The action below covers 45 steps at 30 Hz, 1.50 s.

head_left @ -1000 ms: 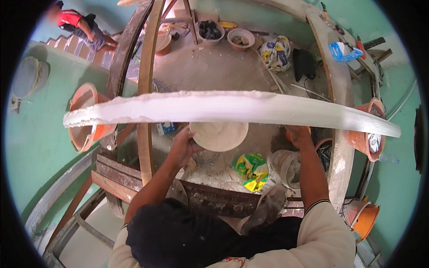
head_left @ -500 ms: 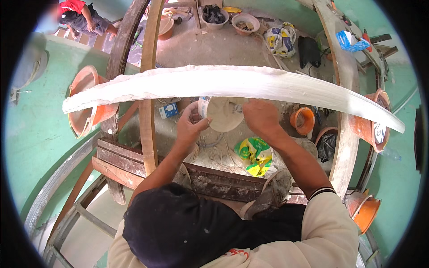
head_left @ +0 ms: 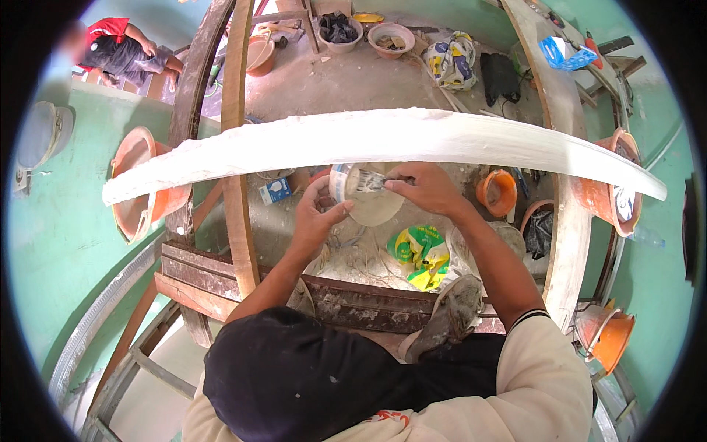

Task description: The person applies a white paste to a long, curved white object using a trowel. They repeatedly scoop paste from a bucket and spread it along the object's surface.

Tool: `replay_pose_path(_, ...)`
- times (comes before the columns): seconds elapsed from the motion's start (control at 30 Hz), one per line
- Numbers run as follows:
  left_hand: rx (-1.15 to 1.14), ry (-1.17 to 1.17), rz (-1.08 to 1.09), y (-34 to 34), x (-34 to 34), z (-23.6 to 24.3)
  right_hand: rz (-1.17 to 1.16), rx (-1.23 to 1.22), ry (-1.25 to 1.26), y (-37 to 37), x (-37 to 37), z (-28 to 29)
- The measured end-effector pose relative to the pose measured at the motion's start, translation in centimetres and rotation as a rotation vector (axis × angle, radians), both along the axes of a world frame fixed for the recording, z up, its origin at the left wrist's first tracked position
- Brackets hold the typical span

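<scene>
from my remote post i see the left hand [head_left: 318, 210], just off centre toward nine o'clock, half curled round a pale tub [head_left: 340, 183], thumb on its near side. the tub is at mid-view, just below the white strip [head_left: 383, 140], and seems tipped further than half a second ago. a greyish tool [head_left: 373, 181] now shows across its mouth; whether it touches the contents i cannot tell. the right hand [head_left: 425, 189], toward two o'clock, is closed on the tool's handle, having come in from three o'clock a second ago, so i judge both hands are working at one tub. beyond, an orange bucket [head_left: 171, 202] hangs at nine, a person in red [head_left: 110, 29] is at ten, the dusty floor [head_left: 346, 81] spreads toward twelve, a blue box [head_left: 567, 54] sits at two, and a green-yellow bag [head_left: 418, 250] lies at four.
</scene>
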<state>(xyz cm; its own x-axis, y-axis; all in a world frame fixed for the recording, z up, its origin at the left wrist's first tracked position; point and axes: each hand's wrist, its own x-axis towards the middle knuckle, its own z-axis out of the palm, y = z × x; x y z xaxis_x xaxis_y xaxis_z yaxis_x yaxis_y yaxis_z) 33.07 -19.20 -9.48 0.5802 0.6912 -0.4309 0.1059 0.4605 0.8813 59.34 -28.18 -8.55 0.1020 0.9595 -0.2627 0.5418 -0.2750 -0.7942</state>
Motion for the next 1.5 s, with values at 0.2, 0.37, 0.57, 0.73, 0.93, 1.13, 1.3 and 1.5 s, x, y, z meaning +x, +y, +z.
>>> replay_pose_path(0.2, -0.259, -0.042, -0.003, 1.0, 1.4, 1.1, -0.262, 0.045, 0.505, -3.4, 5.3, -0.1)
replay_pose_path(0.37, -0.326, -0.143, -0.095, 0.6, 3.3, 0.6, -0.373, 0.24, -0.131, -7.8, 13.9, -4.4)
replay_pose_path(0.57, -0.351, -0.125, -0.093, -0.4, 3.6, 1.0, -0.248, 0.389, 0.654, -1.0, 12.2, 2.9)
replay_pose_path(0.73, -0.349, -0.124, -0.114, -1.1, 4.5, 1.1, -0.071, 0.469, 0.979, -0.5, 14.1, -1.7)
replay_pose_path(0.93, -0.326, -0.111, -0.103, -1.0, 4.8, 1.5, -0.29, 0.492, 1.274, -2.9, 14.2, -4.5)
replay_pose_path(1.13, -0.338, -0.122, -0.114, -0.5, 5.8, 1.5, -0.442, 0.506, 0.827, -4.6, 16.4, -6.3)
replay_pose_path(1.3, -0.335, -0.147, -0.138, -0.6, 6.5, 1.6, -0.498, 0.373, 0.005, -7.6, 17.9, -7.5)
replay_pose_path(1.5, -0.313, -0.137, -0.124, -0.6, 6.1, 1.7, -0.287, -0.003, -0.878, -9.2, 17.8, -7.3)
